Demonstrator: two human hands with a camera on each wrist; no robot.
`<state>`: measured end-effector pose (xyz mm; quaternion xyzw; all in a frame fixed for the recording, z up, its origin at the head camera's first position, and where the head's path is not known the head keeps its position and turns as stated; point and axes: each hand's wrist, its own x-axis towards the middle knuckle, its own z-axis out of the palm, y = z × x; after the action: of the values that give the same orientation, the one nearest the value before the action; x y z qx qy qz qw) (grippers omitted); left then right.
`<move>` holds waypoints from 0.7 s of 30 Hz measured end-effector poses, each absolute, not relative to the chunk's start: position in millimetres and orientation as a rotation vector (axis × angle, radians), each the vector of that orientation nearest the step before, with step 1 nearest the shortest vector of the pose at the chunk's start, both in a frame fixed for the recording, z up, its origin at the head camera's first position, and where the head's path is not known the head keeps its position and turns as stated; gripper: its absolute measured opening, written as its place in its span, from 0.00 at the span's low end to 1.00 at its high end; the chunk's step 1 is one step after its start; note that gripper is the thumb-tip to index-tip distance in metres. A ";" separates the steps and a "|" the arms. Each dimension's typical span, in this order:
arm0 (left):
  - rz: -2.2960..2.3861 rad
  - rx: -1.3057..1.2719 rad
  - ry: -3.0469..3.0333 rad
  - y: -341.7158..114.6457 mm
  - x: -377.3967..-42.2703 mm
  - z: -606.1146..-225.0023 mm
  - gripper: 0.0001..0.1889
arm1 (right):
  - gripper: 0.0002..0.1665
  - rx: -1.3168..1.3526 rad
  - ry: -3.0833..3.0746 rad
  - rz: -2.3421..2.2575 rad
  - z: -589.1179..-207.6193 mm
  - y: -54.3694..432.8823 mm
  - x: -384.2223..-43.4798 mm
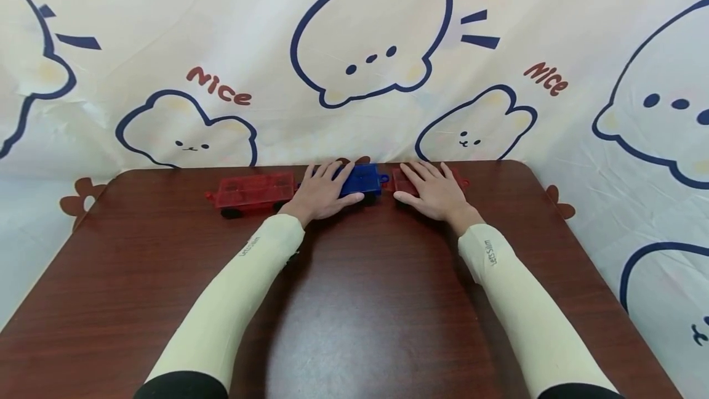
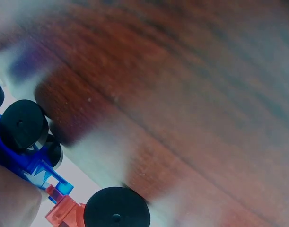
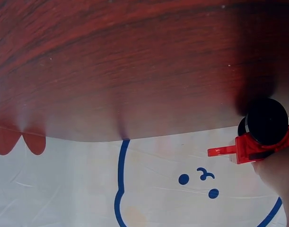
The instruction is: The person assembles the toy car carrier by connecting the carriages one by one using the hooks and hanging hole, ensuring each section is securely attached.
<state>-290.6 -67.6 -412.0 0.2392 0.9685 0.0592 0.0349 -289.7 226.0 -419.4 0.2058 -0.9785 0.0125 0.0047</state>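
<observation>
Three toy train cars with black wheels stand in a row near the table's far edge. My left hand [image 1: 321,194] rests on the blue car [image 1: 362,179], its fingers spread and the thumb along the near side. To its left is a long translucent red car [image 1: 256,189]; in the left wrist view, the couplings of the blue car [image 2: 16,151] and the red car [image 2: 64,212] meet. My right hand [image 1: 436,193] lies over another red car [image 1: 403,182], fingers spread, hiding most of it. That car's coupling [image 3: 222,151] sticks out past the hand in the right wrist view.
The brown wooden table [image 1: 365,300] has rounded far corners. Just behind it hangs a pale curtain [image 1: 277,29] printed with blue cartoon outlines, and more of the same cloth runs along both sides.
</observation>
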 end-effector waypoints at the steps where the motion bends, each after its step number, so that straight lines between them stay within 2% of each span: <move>1: 0.183 0.738 2.975 -67.5 -290.8 -412.5 0.47 | 0.54 0.643 -3.064 0.035 -419.2 226.1 -289.9; 21: 0.144 0.751 2.967 -68.3 -291.7 -413.1 0.47 | 0.53 0.634 -3.073 0.047 -419.0 226.0 -292.4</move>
<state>-291.7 -68.3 -413.1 0.2449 0.9676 0.0470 0.0391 -292.4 226.0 -419.0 0.2021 -0.9793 0.0149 0.0016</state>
